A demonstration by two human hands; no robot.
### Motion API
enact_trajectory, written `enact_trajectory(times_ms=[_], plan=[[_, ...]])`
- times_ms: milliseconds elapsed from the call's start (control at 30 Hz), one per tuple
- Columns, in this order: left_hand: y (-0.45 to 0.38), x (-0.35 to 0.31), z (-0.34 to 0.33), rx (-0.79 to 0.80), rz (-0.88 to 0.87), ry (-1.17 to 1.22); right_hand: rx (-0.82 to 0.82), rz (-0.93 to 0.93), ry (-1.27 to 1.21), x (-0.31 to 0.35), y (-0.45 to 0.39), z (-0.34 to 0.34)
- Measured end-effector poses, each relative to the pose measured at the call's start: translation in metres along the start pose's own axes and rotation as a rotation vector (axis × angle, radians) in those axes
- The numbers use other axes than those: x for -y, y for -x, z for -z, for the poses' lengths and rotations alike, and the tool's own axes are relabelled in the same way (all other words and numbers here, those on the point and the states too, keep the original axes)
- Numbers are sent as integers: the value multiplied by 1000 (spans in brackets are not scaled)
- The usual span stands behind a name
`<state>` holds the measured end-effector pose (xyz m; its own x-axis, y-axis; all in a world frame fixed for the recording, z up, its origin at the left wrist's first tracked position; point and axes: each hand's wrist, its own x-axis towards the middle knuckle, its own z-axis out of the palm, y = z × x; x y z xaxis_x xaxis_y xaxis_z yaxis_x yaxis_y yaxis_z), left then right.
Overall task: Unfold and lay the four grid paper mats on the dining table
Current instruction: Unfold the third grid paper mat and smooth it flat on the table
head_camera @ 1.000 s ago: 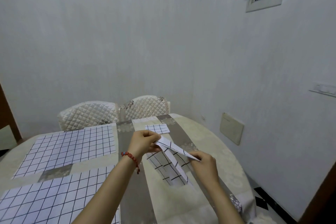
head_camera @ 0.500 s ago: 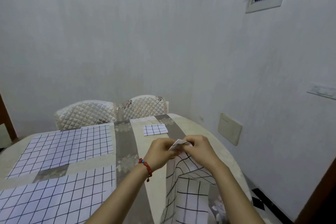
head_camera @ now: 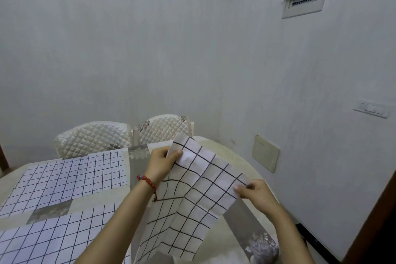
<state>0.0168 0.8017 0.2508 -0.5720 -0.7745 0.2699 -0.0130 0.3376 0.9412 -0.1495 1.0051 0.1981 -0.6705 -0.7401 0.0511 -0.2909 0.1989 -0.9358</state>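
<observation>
White walls back the bench (head_camera: 216, 148); left of the fingers two flat grid mats (head_camera: 70, 176) lie. Left hand (head_camera: 161, 164) pinches the half-unfolded mat (head_camera: 199, 191) at its top, right hand (head_camera: 256, 194) pinches its right edge, above the bench

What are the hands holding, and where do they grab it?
Both hold one grid paper mat: the left hand pinches its top corner, the right hand pinches its right edge.

The rounded dining surface (head_camera: 216, 150) wears a cream cloth with grey-brown floral bands. Two unfolded grid paper mats lie flat on its left half: the far mat (head_camera: 70, 178) by the quilted chairs, the near mat (head_camera: 51, 240) just beside it, a grey patch showing between them.
</observation>
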Motion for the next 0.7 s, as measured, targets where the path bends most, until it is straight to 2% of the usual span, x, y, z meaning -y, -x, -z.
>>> enact_trajectory(times_ms=[100,200,367,700], plan=[[-2,5,4,-62,19,63,-56,62,-103,16,1,-5],[-2,13,5,-108,47,96,-1,127,-166,35,2,-12],[2,19,5,-132,106,83,-49,138,-89,46,-4,-22],[9,6,15,-200,90,121,-179,162,-39,40,-7,-25]])
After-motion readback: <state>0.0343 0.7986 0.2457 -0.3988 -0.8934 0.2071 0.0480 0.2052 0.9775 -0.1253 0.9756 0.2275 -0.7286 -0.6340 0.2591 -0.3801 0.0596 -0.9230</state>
